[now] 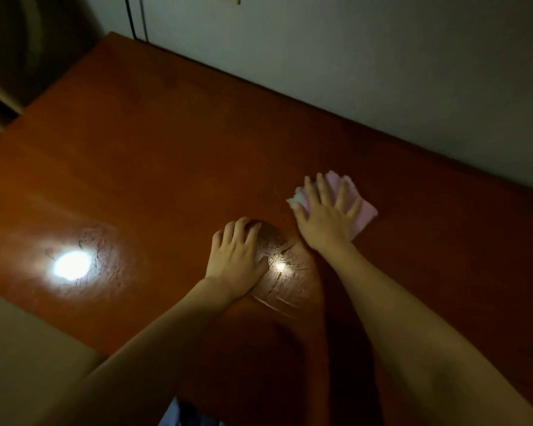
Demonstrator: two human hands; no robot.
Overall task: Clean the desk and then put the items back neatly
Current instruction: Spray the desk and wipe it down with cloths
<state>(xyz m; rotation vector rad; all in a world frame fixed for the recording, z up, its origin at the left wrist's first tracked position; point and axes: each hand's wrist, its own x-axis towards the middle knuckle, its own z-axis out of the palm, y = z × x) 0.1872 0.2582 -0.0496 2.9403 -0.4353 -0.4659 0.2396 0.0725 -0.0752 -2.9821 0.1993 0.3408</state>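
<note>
The right hand [326, 210] lies flat with its fingers spread on a pale pink cloth [362, 215], pressing it against the reddish-brown counter [166, 149]. The cloth sits right of centre, toward the far edge near the grey wall [351, 56], with its corners showing past the fingers on the left and right. The left hand [236, 256] rests palm down on the bare counter just left of and nearer than the cloth, apart from it, its fingers slightly bent and holding nothing. Damp streaks [282, 265] shine between the two hands. A bright light reflection [71, 265] glares on the left part of the counter.
</note>
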